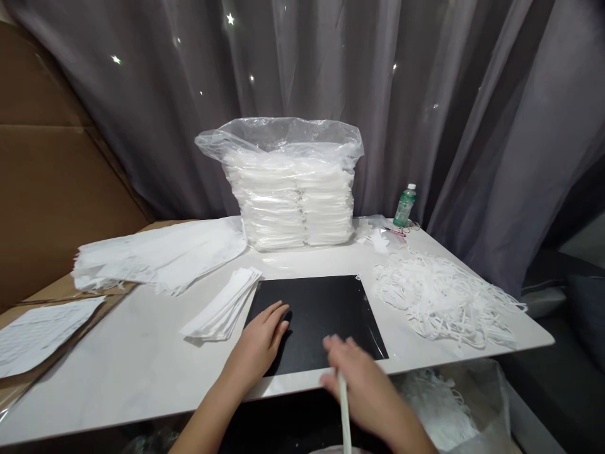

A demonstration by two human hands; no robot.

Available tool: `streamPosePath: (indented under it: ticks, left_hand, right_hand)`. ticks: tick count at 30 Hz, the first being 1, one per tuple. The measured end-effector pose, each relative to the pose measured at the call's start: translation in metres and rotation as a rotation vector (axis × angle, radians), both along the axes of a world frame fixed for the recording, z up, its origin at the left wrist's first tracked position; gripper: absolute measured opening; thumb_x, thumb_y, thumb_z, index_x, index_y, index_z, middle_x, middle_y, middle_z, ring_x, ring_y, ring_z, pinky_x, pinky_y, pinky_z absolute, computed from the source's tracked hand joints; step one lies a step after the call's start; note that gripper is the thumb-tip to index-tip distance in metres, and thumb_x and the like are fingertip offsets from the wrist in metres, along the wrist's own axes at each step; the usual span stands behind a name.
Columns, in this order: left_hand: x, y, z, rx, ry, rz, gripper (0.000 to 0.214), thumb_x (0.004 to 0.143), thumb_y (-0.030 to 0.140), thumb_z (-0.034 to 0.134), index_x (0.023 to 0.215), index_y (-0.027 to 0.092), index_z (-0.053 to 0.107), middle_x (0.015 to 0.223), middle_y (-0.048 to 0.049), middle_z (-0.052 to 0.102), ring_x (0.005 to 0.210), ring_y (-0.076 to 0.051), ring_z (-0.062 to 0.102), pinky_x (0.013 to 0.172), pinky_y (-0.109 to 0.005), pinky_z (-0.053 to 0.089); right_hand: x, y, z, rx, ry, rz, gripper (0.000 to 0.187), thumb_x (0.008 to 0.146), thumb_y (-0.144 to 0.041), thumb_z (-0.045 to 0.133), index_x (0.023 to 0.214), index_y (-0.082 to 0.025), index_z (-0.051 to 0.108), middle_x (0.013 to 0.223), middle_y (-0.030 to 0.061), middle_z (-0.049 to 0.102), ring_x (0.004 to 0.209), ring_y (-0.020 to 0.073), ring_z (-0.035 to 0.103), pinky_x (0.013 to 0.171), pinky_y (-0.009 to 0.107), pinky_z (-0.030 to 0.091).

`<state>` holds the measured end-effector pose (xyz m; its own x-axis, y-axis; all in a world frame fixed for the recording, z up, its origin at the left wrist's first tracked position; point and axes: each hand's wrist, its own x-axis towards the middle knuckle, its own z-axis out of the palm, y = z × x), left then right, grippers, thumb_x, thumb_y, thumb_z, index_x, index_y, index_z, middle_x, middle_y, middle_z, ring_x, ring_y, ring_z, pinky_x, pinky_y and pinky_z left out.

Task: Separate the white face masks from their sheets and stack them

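Observation:
My left hand point(263, 337) lies open on the left part of a black rectangular board point(316, 315), fingers stretched out, with nothing visible in it. Over the board's front edge is my right hand point(362, 378), smeared by motion, its fingers somewhat bent. A pale narrow strip point(345, 413) runs from the lower frame edge up to the right hand's thumb side; whether the hand grips it cannot be made out. Left of the board, close to my left hand, several folded white strips point(222, 306) lie fanned in a stack.
A clear bag of stacked white material point(297, 195) stands behind the board. White sheets point(161, 252) lie left; a tangled pile of white cords point(444, 296) and a green bottle point(405, 207) are right. Cardboard point(61, 157) and a printed paper point(45, 334) are far left. A bag point(439, 407) sits below.

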<state>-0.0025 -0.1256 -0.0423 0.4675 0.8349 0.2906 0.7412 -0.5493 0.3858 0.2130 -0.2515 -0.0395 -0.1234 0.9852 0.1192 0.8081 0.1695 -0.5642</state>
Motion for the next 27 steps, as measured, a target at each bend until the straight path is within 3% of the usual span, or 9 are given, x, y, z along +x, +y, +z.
streamPosePath:
  ticks: [2, 4, 7, 12, 14, 18, 23, 25, 27]
  left_hand:
    - [-0.004, -0.004, -0.007, 0.001, 0.163, 0.002, 0.059, 0.093, 0.046, 0.030, 0.137, 0.011, 0.047, 0.145, -0.0142, 0.042, 0.133, -0.030, 0.041, 0.107, -0.049, 0.036]
    - [-0.006, -0.008, -0.009, -0.018, 0.290, -0.006, 0.065, 0.092, 0.052, 0.031, 0.143, 0.012, 0.039, 0.149, -0.0134, 0.034, 0.137, -0.031, 0.033, 0.109, -0.052, 0.032]
    - [0.001, -0.013, -0.007, -0.042, 0.396, -0.055, 0.071, 0.092, 0.058, 0.030, 0.145, 0.012, 0.034, 0.151, -0.0129, 0.026, 0.140, -0.031, 0.025, 0.112, -0.052, 0.026]
    - [0.013, -0.016, 0.000, -0.042, 0.419, -0.164, 0.073, 0.092, 0.061, 0.028, 0.146, 0.012, 0.030, 0.152, -0.0126, 0.024, 0.141, -0.029, 0.024, 0.114, -0.049, 0.021]
    - [0.013, -0.016, 0.000, -0.036, 0.405, -0.162, 0.073, 0.092, 0.062, 0.029, 0.147, 0.014, 0.030, 0.152, -0.0118, 0.024, 0.141, -0.029, 0.025, 0.114, -0.048, 0.022]
    - [0.010, -0.015, -0.001, -0.035, 0.411, -0.146, 0.074, 0.092, 0.064, 0.027, 0.147, 0.015, 0.027, 0.152, -0.0113, 0.022, 0.141, -0.029, 0.024, 0.113, -0.050, 0.023]
    - [0.014, -0.019, -0.003, -0.017, 0.462, -0.070, 0.075, 0.090, 0.064, 0.028, 0.147, 0.015, 0.029, 0.152, -0.0119, 0.024, 0.141, -0.031, 0.022, 0.113, -0.051, 0.023]
    - [0.024, -0.025, -0.004, -0.001, 0.474, -0.003, 0.075, 0.089, 0.064, 0.032, 0.146, 0.014, 0.032, 0.151, -0.0153, 0.026, 0.141, -0.035, 0.021, 0.111, -0.055, 0.022]
    - [0.042, -0.031, -0.004, 0.011, 0.476, 0.040, 0.074, 0.089, 0.061, 0.035, 0.145, 0.014, 0.034, 0.150, -0.0196, 0.027, 0.140, -0.040, 0.021, 0.109, -0.060, 0.020]
  right_hand:
    - [0.029, 0.002, -0.004, 0.029, -0.130, -0.386, 0.030, 0.093, -0.029, 0.045, 0.109, -0.010, 0.061, 0.115, 0.0231, 0.064, 0.113, 0.0378, 0.058, 0.094, 0.056, 0.045]
    - [0.053, 0.002, -0.004, 0.123, -0.174, -0.525, 0.033, 0.094, -0.027, 0.039, 0.111, -0.007, 0.058, 0.117, 0.0263, 0.062, 0.117, 0.0387, 0.055, 0.098, 0.058, 0.041]
    - [0.051, 0.000, 0.004, 0.174, -0.070, -0.369, 0.039, 0.095, -0.032, 0.038, 0.123, -0.010, 0.054, 0.120, 0.0221, 0.062, 0.120, 0.0336, 0.055, 0.099, 0.051, 0.044]
    - [0.014, 0.017, 0.016, 0.017, 0.091, 0.254, 0.046, 0.089, -0.027, 0.053, 0.134, -0.016, 0.048, 0.117, 0.0107, 0.066, 0.128, 0.0227, 0.048, 0.106, 0.037, 0.039]
    - [0.023, 0.029, 0.018, -0.015, 0.053, 0.145, 0.044, 0.087, -0.028, 0.056, 0.129, -0.015, 0.051, 0.109, 0.0107, 0.068, 0.118, 0.0254, 0.056, 0.101, 0.040, 0.042]
    - [0.048, 0.038, 0.028, -0.004, -0.033, -0.375, 0.034, 0.095, -0.030, 0.038, 0.119, -0.012, 0.055, 0.101, 0.0144, 0.066, 0.099, 0.0291, 0.063, 0.087, 0.045, 0.047]
    - [0.028, 0.049, 0.023, -0.117, 0.195, 0.161, 0.054, 0.084, -0.038, 0.059, 0.134, -0.019, 0.046, 0.116, 0.0093, 0.063, 0.123, 0.0253, 0.051, 0.105, 0.036, 0.035]
    - [0.033, 0.066, 0.015, -0.154, 0.294, 0.101, 0.054, 0.069, -0.038, 0.074, 0.117, -0.021, 0.057, 0.118, 0.0081, 0.063, 0.124, 0.0278, 0.050, 0.104, 0.037, 0.035]
    - [0.051, 0.085, 0.011, -0.107, 0.337, -0.075, 0.038, 0.074, -0.038, 0.068, 0.105, -0.019, 0.057, 0.111, 0.0116, 0.066, 0.116, 0.0306, 0.055, 0.100, 0.045, 0.037]
